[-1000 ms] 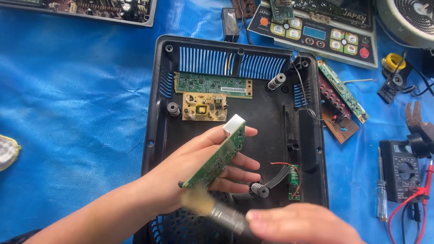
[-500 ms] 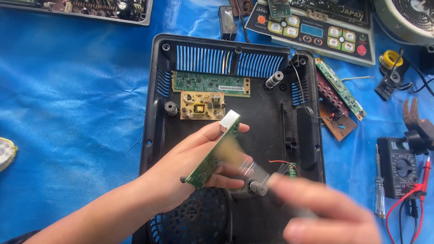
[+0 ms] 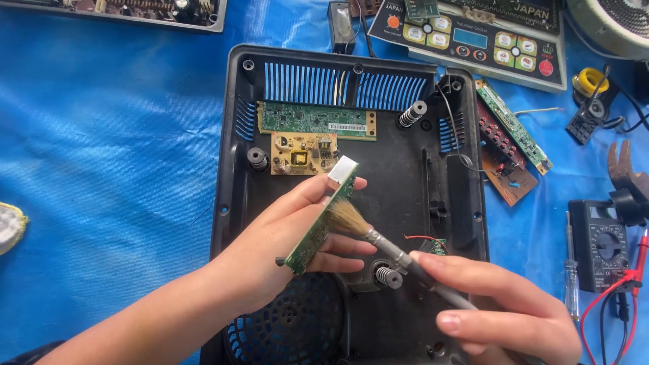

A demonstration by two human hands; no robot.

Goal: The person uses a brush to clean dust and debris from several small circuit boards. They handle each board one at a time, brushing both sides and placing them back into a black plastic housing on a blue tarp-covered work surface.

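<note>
The left hand (image 3: pixel 284 236) pinches a green circuit board (image 3: pixel 321 216) edge-up over the black casing (image 3: pixel 233 135); the right hand (image 3: pixel 500 311) grips a brush (image 3: pixel 368 233) with its bristles touching the board. Risk — hard strokes could snag small parts, or lever the board loose from that light pinch.

Your left hand (image 3: pixel 270 247) holds a narrow green circuit board (image 3: pixel 323 217) with a pale silver-white block at its far tip. Your right hand (image 3: pixel 503 311) grips a brush (image 3: pixel 378 238) with tan bristles and a grey metal handle. Under them lies a black plastic casing (image 3: pixel 405 196), its far slots showing the blue behind. In it sit a long green board (image 3: pixel 316 120) and a yellow-tan board (image 3: pixel 303 153). All of it rests on a bright blue tarp (image 3: pixel 108 149). Far right, a grey control panel (image 3: pixel 473 37) carries orange, red and cream buttons. On the near right, a dark multimeter (image 3: pixel 600 245) trails red leads.
</note>
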